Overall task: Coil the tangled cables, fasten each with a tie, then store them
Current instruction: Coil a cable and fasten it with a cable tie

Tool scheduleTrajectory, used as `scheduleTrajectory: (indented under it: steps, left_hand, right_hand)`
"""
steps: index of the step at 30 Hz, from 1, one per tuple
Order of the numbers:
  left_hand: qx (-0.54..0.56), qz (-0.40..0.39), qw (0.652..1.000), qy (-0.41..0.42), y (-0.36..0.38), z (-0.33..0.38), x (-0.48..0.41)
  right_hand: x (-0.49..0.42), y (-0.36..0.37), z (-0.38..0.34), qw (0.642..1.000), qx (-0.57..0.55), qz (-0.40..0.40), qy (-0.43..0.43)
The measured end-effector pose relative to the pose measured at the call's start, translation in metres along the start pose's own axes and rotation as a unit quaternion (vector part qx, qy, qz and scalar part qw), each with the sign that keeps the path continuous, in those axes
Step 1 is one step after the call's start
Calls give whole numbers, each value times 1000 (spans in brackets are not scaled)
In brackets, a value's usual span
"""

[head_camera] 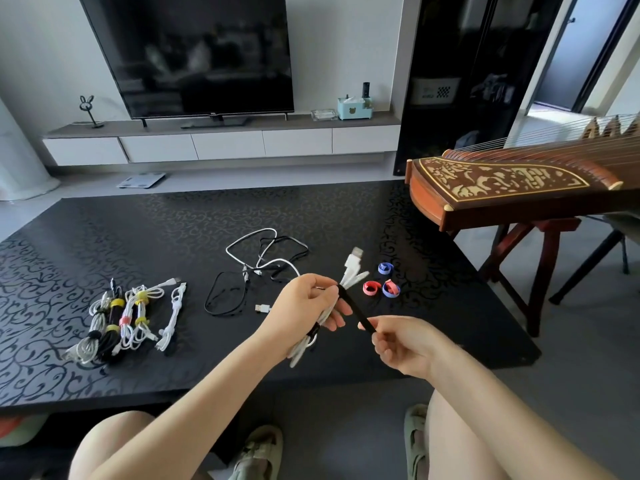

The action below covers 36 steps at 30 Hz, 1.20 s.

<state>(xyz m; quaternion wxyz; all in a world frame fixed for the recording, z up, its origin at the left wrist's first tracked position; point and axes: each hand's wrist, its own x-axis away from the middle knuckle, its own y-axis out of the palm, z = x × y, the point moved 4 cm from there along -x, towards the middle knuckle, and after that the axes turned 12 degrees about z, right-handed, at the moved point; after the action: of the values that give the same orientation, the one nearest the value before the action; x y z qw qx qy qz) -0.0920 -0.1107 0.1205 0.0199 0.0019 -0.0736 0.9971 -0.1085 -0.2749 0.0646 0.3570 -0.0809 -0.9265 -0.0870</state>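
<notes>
The left hand [308, 301] holds a coiled white cable [352, 268] above the black patterned table [138, 233], with its plugs pointing to 1 o'clock. A black tie [356, 311] leaves the coil beside the fingertips and runs toward 4 o'clock, where the right hand [403, 344] pinches its free end. Seen from the left hand, loose tangled cables [258, 271] lie at 11 o'clock, three rolled ties [390, 287] at 2 o'clock, and tied bundles [128, 317] at 9 o'clock.
</notes>
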Motion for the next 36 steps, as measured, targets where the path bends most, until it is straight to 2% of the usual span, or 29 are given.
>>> scheduleTrajectory:
  steps: [2, 4, 7, 10, 12, 13, 15, 18, 21, 23, 26, 29, 32, 34, 36]
  left_hand:
    - [-60, -3, 998, 5, -3, -3, 0]
    - [-72, -9, 997, -11, -6, -8, 2]
    - [29, -10, 997, -77, -7, -14, 3]
    - [167, -9, 977, -132, -3, -13, 3]
    - [205, 8, 968, -145, -3, -13, 4]
    - [181, 22, 975, -129, -4, -13, 5]
    - [57, 49, 996, -44, -7, -11, 7]
    - [-101, 69, 989, 79, -4, -8, 9]
    - [-226, 92, 942, 232, 4, 1, 16]
    - [-259, 83, 905, 327, 12, 4, 21]
    - [-279, 47, 878, 387, 20, 2, 27]
    - [-263, 24, 885, 384, 21, -2, 30]
    - [-233, 49, 906, 350, 20, -1, 29]
    - [-201, 79, 934, 285, 17, -2, 25]
    - [-168, 72, 961, 208, 16, -3, 20]
  right_hand:
    - [1, -1, 8, 1000, -8, 0, 14]
    - [3, -2, 15, 1000, -17, -6, 25]
    - [10, -1, 20, 1000, -9, -20, 22]
    - [19, 0, 19, 999, -16, -33, 18]
    - [28, 0, 19, 997, -37, -52, 35]
    - [33, 0, 18, 996, -46, -66, 45]
    - [44, 1, 14, 992, -59, -94, 56]
    - [58, 4, 2, 989, -71, -114, 57]
    - [66, 10, -12, 986, -93, -123, 65]
    - [69, 15, -22, 982, -122, -122, 76]
    - [70, 18, -33, 973, -182, -103, 101]
    - [67, 21, -36, 958, -240, -95, 122]
    - [66, 24, -35, 953, -262, -95, 122]
    - [67, 25, -36, 955, -253, -107, 107]
    - [71, 20, -39, 968, -210, -123, 55]
